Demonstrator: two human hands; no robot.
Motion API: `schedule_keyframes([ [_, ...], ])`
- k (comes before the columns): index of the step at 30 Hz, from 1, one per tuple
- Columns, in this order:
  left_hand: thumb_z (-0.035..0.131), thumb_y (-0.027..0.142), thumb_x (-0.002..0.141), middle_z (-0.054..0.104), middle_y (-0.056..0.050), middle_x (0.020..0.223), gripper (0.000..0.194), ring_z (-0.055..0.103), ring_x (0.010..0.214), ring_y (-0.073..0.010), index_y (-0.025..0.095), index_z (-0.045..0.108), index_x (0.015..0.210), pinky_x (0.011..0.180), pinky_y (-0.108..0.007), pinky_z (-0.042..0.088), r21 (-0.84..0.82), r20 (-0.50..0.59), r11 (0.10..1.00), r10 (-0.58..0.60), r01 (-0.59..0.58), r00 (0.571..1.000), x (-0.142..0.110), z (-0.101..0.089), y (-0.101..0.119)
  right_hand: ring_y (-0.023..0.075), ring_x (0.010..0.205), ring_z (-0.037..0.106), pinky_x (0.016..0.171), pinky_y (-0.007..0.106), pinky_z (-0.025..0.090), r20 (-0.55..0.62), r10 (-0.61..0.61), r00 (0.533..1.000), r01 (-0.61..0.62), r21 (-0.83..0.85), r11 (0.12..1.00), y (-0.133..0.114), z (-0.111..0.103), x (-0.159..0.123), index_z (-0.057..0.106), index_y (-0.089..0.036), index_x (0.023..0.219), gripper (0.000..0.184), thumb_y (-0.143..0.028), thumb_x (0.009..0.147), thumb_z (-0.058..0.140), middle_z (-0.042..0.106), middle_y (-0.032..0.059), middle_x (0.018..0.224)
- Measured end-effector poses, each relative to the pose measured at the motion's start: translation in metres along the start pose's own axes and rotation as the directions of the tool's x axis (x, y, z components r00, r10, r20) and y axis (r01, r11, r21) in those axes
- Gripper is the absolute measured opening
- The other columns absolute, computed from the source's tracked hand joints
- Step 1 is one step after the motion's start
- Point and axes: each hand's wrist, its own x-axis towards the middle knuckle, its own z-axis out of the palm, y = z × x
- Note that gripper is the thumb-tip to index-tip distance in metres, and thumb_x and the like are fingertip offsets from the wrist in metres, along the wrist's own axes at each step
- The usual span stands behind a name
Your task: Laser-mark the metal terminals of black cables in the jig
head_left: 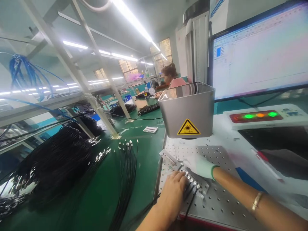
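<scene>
My bare left hand [173, 190] rests palm down on the perforated metal plate [218, 199], its fingertips on a row of metal-tipped black cables [192, 186] lined up in a small fixture [179, 166]. My right hand [199, 165], in a white glove, lies on the far side of the same row, fingers curled over the connector ends. Whether either hand actually grips a cable is hidden. Above both hands hangs the grey laser head [187, 110] with a yellow warning sticker [188, 127].
Big bundles of black cables [55, 160] and a loose fan of cables [127, 166] lie on the green table [144, 150] at left. A monitor [258, 53] and a panel with lit lamps [256, 116] stand at right. Another person [172, 78] works far back.
</scene>
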Motion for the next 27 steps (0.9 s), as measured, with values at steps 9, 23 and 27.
schedule_keyframes([
  [9, 0.043, 0.019, 0.094, 0.05, -0.011, 0.138, 0.033, 0.048, 0.126, -0.024, 0.011, 0.052, 0.124, 0.105, -0.038, 0.04, 0.316, 0.096, 0.935, 0.139, -0.163, 0.986, 0.013, 0.016, -0.003, 0.0193, 0.096, 0.06, 0.089, 0.043, 0.047, -0.001, 0.054, 0.999, -0.054, 0.047, 0.997, 0.001, 0.013, 0.01, 0.06, -0.016, 0.112, 0.045, -0.054, 0.09, 0.049, 0.064, 0.0077, 0.107],
  [23, 0.04, 0.023, 0.093, 0.056, -0.017, 0.13, 0.036, 0.053, 0.121, -0.0262, 0.005, 0.054, 0.121, 0.105, -0.036, 0.038, 0.7, 0.038, 0.64, 0.409, -0.316, 0.912, 0.013, 0.02, 0.003, 0.019, 0.097, 0.059, 0.086, 0.041, 0.05, 0.034, 0.043, 0.998, -0.046, 0.085, 0.995, 0.011, 0.022, 0.017, 0.057, -0.017, 0.116, 0.039, -0.046, 0.091, 0.053, 0.059, 0.0076, 0.114],
  [27, 0.037, 0.022, 0.093, 0.058, -0.016, 0.127, 0.037, 0.054, 0.119, -0.025, 0.005, 0.055, 0.12, 0.102, -0.034, 0.04, 0.724, 0.025, 0.615, 0.428, -0.312, 0.903, 0.013, 0.017, 0.007, 0.0202, 0.089, 0.063, 0.081, 0.036, 0.048, 0.024, 0.042, 0.999, -0.044, 0.094, 0.995, 0.006, 0.011, 0.007, 0.063, -0.015, 0.11, 0.043, -0.048, 0.095, 0.04, 0.067, 0.0104, 0.099],
])
